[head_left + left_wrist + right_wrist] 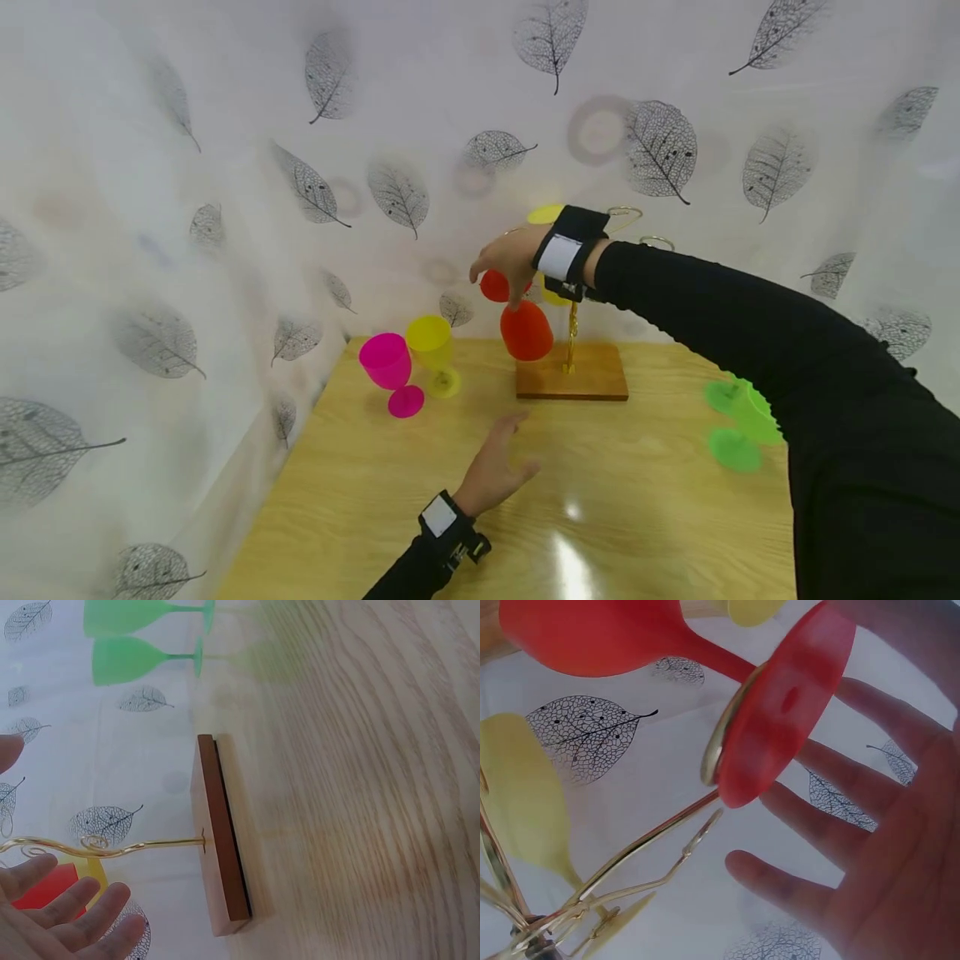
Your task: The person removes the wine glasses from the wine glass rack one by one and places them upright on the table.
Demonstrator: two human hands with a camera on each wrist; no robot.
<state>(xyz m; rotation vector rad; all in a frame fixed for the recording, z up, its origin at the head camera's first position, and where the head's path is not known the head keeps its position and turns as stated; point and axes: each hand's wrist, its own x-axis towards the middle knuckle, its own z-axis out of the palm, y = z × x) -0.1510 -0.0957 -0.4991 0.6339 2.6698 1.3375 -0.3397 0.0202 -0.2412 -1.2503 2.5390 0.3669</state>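
A: Where is the red goblet [527,333]?
B: It hangs upside down on the gold rack [572,329], foot uppermost. The right wrist view shows a gold loop [716,754] just beneath that foot.

A: How does the right hand [513,258] stand?
B: It is at the foot of the red goblet. The fingers are spread apart and reach the rim; one cannot tell whether thumb and fingers pinch it.

A: And the left hand [491,471]?
B: Over the near part of the table [645,517], fingers and thumb apart and free of any object. In the head view it lies below the wooden base [572,383], from which the rack rises.

A: What else does the rack bear?
B: A yellow goblet [525,795], likewise inverted, near the red one.

A: And the table?
B: At the left, a pink goblet [385,361] and a second yellow goblet [429,343], upright, side by side. At the right, two green goblets [124,660], also upright; the black right sleeve [750,333] partly covers them in the head view.

A: The backdrop?
B: A pale sheet [442,75] printed with dark leaves.
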